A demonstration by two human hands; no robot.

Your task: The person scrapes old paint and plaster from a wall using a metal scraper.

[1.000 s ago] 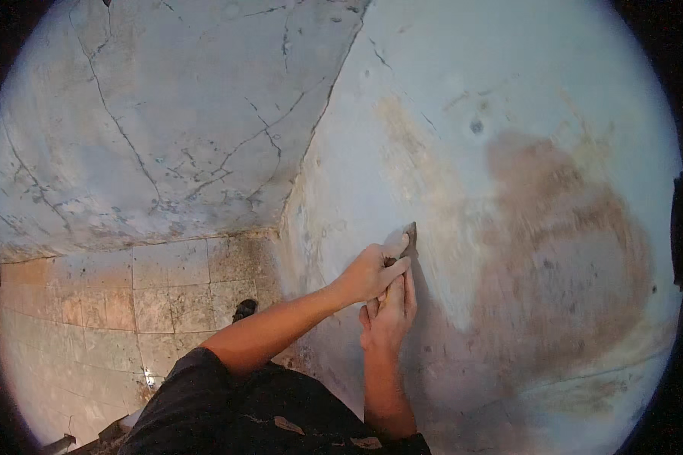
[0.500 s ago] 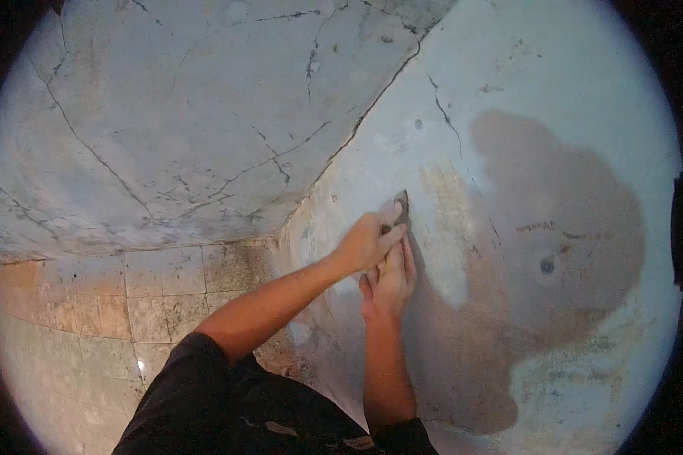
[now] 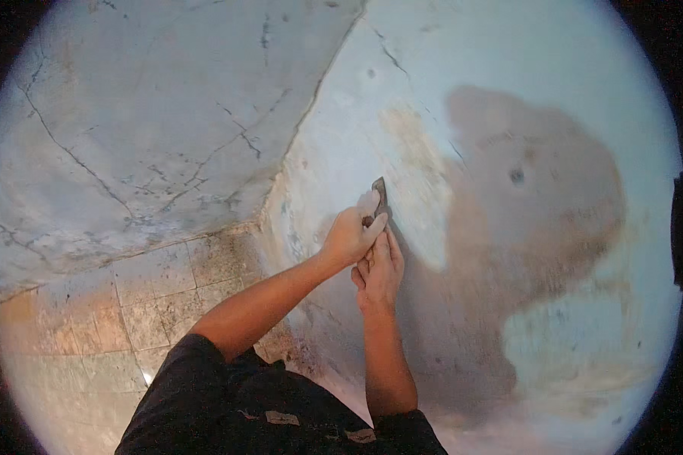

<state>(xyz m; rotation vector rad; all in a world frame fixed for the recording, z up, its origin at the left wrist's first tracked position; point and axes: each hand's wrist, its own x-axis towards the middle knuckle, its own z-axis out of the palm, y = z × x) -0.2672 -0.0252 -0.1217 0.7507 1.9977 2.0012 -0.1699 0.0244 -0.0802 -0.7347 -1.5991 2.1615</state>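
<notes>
1. At the centre of my view, I have the left hand (image 3: 347,236) closed around a dark, pointed scraper (image 3: 380,193), its blade aimed towards 12 o'clock.
2. At 6 o'clock of it, the right hand (image 3: 379,277) is half-curled, fingers reaching up to the left; the handle is hidden, so I can't tell whether it grips.
3. The scraper lies over the pale wall (image 3: 493,38); I judge the step to be scraping its surface. The next stroke calls for a low blade and steady pressure.
4. Outward, I see a yellowish patch (image 3: 413,174) at 1 o'clock, a brown stain (image 3: 561,167) at 2, a cracked wall (image 3: 167,98) at 10 and floor tiles (image 3: 144,311) at 8.
</notes>
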